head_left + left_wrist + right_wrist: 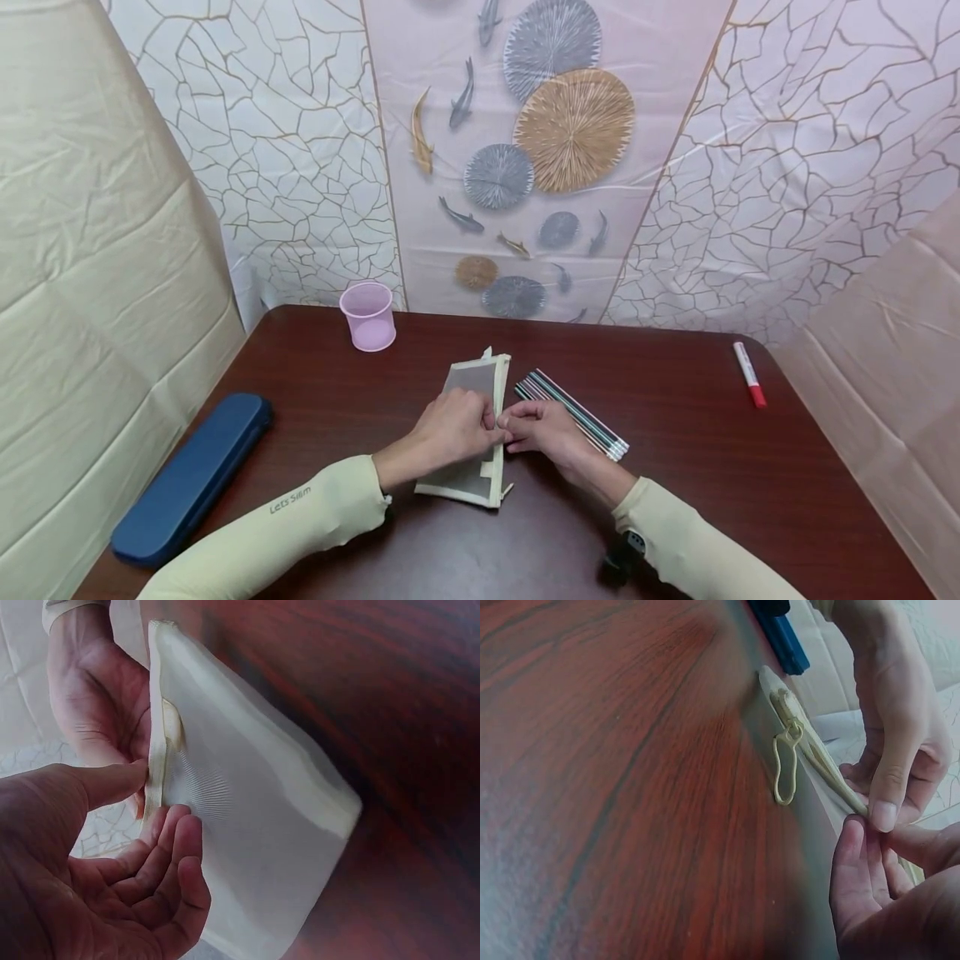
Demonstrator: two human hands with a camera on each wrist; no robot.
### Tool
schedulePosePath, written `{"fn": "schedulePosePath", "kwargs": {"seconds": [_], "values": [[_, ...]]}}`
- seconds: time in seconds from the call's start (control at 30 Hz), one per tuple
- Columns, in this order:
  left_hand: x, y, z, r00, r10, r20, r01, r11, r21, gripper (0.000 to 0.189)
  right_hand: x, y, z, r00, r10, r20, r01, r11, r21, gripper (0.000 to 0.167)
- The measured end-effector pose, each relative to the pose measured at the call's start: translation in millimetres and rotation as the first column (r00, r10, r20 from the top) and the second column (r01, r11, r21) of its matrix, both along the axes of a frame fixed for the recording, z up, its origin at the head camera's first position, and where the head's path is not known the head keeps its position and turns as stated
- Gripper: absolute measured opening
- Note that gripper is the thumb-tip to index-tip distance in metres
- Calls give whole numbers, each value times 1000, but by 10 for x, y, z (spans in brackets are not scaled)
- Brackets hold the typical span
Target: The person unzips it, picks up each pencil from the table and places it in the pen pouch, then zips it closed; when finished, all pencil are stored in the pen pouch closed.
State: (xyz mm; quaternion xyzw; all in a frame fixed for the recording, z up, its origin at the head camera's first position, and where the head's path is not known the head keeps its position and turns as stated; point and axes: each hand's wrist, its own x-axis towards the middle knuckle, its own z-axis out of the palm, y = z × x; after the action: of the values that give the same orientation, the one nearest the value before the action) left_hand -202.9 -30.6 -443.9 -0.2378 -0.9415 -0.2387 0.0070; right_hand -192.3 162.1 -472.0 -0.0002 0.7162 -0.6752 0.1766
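A pale mesh zipper pouch (467,482) with cream edging is held tilted up over the table in front of me. My left hand (453,423) pinches its zipped edge between thumb and fingers. Close beside it, my right hand (546,429) pinches the same edge, and the fingertips of both hands meet there. In the right wrist view a looped zipper pull (786,769) hangs from the near end of the zipper. The left wrist view shows the pouch's mesh side (255,802) spread out below the fingers. A bundle of pencils (581,410) lies just beyond my right hand.
A blue hard case (191,479) lies along the table's left side. At the back left stands a pink cup (369,318). A white marker with a red cap (748,373) lies at the back right. A patterned cloth (300,167) hangs behind the table.
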Motion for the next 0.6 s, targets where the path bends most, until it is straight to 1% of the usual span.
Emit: {"fn": "schedulePosePath", "kwargs": {"seconds": [0.1,0.2,0.27,0.37,0.43,0.47,0.53,0.6], "values": [[-7,-5,-20,999,-17,30,16,1000,25,26,-6,17,-8,1000,4,12,-4,1000,-9,20],[-29,-11,-27,995,-37,96,29,996,81,19,-24,51,7,1000,13,3,-13,1000,-26,21],[-45,-16,-16,988,-49,148,30,992,125,14,-40,75,23,1000,21,-9,-21,999,-33,22],[-70,-30,-8,970,-73,232,26,980,199,9,-60,100,41,999,38,-27,-39,999,-35,23],[-81,-44,-6,952,-94,292,19,968,249,8,-67,111,45,998,57,-32,-58,998,-31,24],[-86,-51,-13,938,-109,328,13,959,282,7,-70,116,43,997,62,-35,-63,997,-32,23],[-96,-68,-29,902,-144,406,-13,933,360,7,-70,130,38,996,77,-39,-79,996,-36,23],[-103,-83,-47,865,-176,470,-42,908,417,8,-72,141,27,995,88,-39,-90,995,-44,22]]}}
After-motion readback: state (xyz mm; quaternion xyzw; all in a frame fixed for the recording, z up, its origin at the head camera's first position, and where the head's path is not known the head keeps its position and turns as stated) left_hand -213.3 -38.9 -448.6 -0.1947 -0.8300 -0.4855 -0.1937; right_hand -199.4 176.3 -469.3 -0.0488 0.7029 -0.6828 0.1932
